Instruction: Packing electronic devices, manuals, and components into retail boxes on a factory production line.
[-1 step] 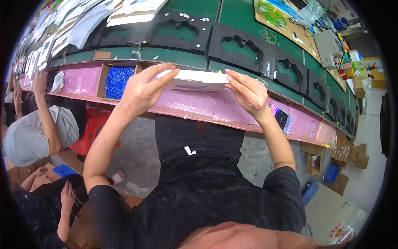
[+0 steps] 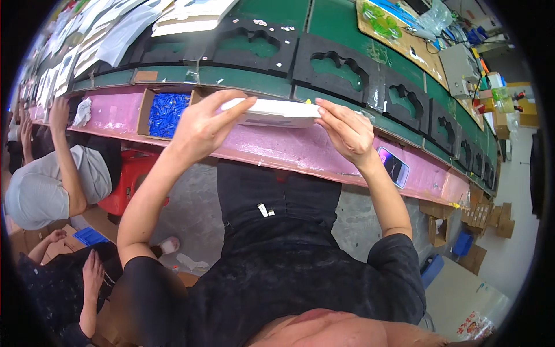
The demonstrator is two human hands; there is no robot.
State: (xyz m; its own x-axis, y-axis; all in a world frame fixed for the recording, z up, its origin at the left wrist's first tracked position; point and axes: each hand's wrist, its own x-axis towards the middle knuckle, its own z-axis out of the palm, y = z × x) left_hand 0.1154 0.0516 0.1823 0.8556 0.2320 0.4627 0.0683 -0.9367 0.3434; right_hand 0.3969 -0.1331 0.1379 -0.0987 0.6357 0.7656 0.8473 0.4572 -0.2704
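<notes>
Between our hands, above the pink bench [image 2: 277, 147] edge, we gripped the flat white box [image 2: 272, 113]: left hand [image 2: 199, 130] and right hand [image 2: 347, 133] clasping its ends, unchanged from the previous frame; blue parts [image 2: 166, 113] lay beyond the left hand.

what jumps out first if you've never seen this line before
The flat white box held edge-on between the left hand and right hand, over the pink ledge. Behind it, black foam trays with cut-out shapes run along the green belt; a carton of blue parts sits left.
</notes>
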